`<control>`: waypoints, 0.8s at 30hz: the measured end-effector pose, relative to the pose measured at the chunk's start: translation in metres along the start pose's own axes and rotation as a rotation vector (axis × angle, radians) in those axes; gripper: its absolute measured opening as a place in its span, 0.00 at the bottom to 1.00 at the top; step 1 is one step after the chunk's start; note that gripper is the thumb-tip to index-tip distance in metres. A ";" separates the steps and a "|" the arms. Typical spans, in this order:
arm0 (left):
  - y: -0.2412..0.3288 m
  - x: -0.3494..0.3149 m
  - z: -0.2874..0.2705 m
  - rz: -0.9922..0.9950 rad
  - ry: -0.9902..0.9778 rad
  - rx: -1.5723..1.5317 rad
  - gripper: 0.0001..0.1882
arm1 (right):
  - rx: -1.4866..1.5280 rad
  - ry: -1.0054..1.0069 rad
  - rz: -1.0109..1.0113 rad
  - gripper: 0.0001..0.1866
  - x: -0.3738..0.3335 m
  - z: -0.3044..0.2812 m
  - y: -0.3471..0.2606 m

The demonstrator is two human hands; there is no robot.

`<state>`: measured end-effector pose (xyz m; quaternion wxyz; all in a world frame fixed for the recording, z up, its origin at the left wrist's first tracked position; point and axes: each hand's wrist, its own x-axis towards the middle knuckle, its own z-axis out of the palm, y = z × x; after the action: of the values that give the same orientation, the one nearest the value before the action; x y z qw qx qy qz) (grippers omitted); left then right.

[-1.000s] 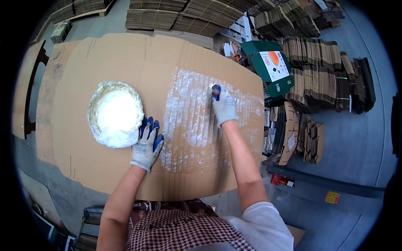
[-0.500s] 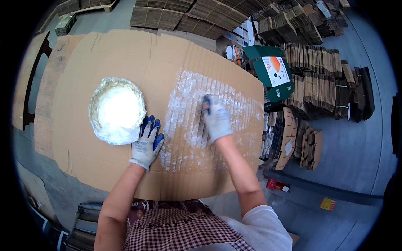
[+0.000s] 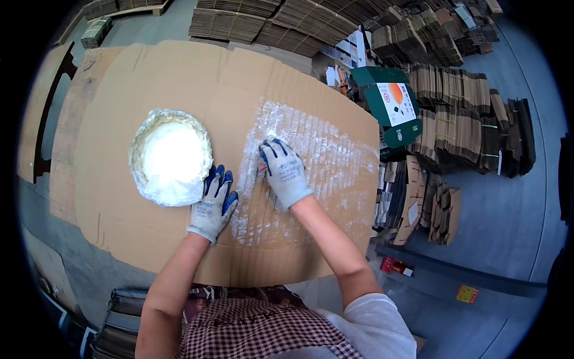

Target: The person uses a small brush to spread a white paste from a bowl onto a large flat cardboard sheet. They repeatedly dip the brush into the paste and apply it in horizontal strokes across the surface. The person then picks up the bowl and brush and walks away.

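Observation:
A large sheet of brown cardboard (image 3: 173, 239) covers the worktop, its right half smeared with a wet white paste (image 3: 335, 149) in streaks. On its left part stands a round basin (image 3: 137, 143) wrapped in crinkled clear plastic; its inside shows glaring white. My left hand (image 3: 214, 206), in a grey-and-blue work glove, lies flat on the cardboard against the basin's lower right side, fingers spread. My right hand (image 3: 284, 170), gloved alike, is over the left part of the paste with its fingers curled down. Something small and whitish shows at its fingertips, mostly hidden.
An opened green printed box (image 3: 388, 105) sits beyond the right edge of the cardboard. Stacks of flat cartons (image 3: 451, 122) stand on the floor at the right, more bundles (image 3: 233, 24) at the back. A wooden board (image 3: 63, 143) juts out at the left.
My right hand has swept left across the paste, from its middle toward its left side. My left hand stays beside the basin.

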<state>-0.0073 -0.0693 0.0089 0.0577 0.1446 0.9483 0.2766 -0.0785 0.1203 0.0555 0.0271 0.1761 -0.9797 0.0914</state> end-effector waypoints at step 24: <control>-0.001 -0.001 0.003 0.016 0.018 -0.006 0.26 | -0.054 0.087 -0.007 0.11 0.034 0.005 0.008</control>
<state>-0.0060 -0.0690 0.0056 0.0474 0.1494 0.9468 0.2812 -0.1128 0.1149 0.0518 0.0748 0.1748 -0.9791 0.0726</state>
